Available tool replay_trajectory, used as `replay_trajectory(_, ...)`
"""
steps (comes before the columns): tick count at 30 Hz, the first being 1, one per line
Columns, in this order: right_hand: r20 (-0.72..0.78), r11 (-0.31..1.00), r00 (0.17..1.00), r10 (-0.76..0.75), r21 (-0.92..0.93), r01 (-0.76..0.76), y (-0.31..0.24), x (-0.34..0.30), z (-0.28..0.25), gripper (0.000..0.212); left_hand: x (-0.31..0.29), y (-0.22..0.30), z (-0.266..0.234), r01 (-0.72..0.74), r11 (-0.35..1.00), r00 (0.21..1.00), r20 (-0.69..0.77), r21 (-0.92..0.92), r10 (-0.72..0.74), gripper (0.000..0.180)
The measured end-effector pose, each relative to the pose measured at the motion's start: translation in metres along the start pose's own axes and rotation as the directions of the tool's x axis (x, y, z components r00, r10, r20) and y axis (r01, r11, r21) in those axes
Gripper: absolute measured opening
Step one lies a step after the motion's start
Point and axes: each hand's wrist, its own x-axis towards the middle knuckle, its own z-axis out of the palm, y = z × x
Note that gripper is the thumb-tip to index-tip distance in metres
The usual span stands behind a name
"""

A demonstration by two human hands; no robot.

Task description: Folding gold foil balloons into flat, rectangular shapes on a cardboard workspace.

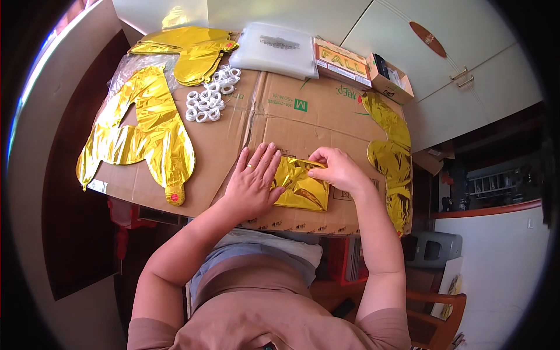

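Note:
In front of me a gold foil balloon (300, 189), folded into a small rectangle, lies on the cardboard-covered table (280, 131). My left hand (251, 184) rests flat along its left edge, fingers stretched out and a ring on one of them. At the upper right corner of the foil, my right hand (338, 171) pinches the edge between thumb and fingers. A flat letter-shaped foil balloon (154, 125) with a red spot on its tail lies to the left. Another flat gold foil balloon (389, 157) runs down the table's right edge.
More gold foil balloons (198, 49) are stacked at the back left. Rolls of white ribbon (207, 99) sit in a heap beside them. Clear plastic bags (274, 49), a printed box (341, 61) and an open carton (389, 79) line the back edge, near white cabinets (431, 58).

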Motion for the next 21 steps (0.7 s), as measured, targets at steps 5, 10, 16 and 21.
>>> replay_trajectory(5,0.112,0.992,0.991,0.079,0.093,-0.09,0.007,0.009,-0.006,0.025,0.001,0.0,0.0,-0.003,1.0,1.0,-0.007,-0.015,0.003,0.08)
replay_trajectory(10,0.153,0.95,0.982,0.116,0.271,-0.154,0.026,0.016,-0.007,0.024,0.001,0.0,-0.001,0.004,1.0,1.0,-0.002,-0.022,-0.004,0.08)
replay_trajectory(16,-0.126,0.978,0.978,0.165,-0.106,-0.178,0.003,0.0,0.003,0.023,0.0,0.0,-0.002,0.008,0.999,1.0,0.01,-0.037,-0.008,0.081)
replay_trajectory(21,-0.458,0.884,0.88,-0.124,-0.454,-0.111,-0.002,-0.022,0.046,0.04,0.001,0.001,-0.001,0.004,0.998,1.0,-0.003,-0.059,-0.004,0.081)
